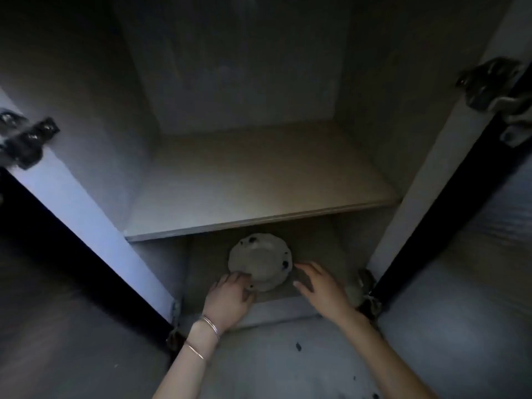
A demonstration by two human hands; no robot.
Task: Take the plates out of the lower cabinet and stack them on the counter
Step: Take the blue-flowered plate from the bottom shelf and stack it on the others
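Pale ceramic, scalloped rim, dark speckles: plates [260, 262], apparently a small stack, though the dim light keeps me from counting, resting on the cabinet floor [316, 254] of the lower compartment, just under the shelf [259, 180], which holds nothing I can see. Left hand [229, 298], two thin bangles [208, 326] at the wrist, lies at the near left rim, fingers laid onto the edge, not yet curled under it. Right hand [319, 286] is open and loose, fingertips just beside the right rim, apart from it or barely brushing; I cannot tell which. Both doors stand open, hinges [489, 84] exposed at either side. Risks, as I judge them: a one-sided lift would tip the stack and slide the upper plates off; rising too steeply would knock the rim against the shelf's front edge; poor light hides the true grip point.
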